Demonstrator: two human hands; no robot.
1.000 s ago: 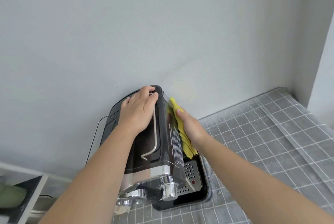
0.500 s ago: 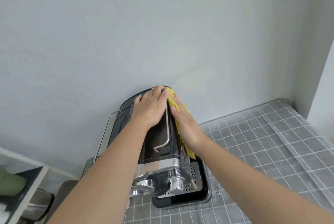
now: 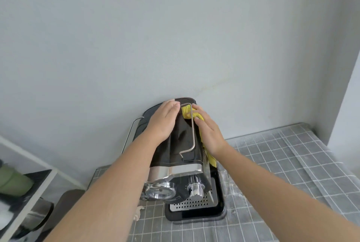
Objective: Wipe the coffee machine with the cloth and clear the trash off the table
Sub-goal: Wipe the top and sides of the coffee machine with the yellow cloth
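Observation:
A black and chrome coffee machine (image 3: pixel 182 145) stands against the grey wall on a grid-patterned table cover (image 3: pixel 282 173). My left hand (image 3: pixel 162 120) lies flat on the machine's top left, fingers together, steadying it. My right hand (image 3: pixel 207 130) presses a yellow cloth (image 3: pixel 187 113) onto the machine's top rear and right side; the cloth's tail hangs out below my wrist. A steel rail crosses over the cloth. A small pale scrap (image 3: pixel 138 213) lies on the table at the machine's left foot.
The black drip tray (image 3: pixel 194 214) with its perforated steel plate juts toward me. A white shelf frame (image 3: pixel 31 189) at left holds a green cup (image 3: pixel 11 180) and a metal container (image 3: pixel 39 216). A wall corner rises at far right.
My right hand slid the cloth up from the machine's right side onto its top rear edge. The view shifted, so the machine sits further right in frame. My left hand stayed on top.

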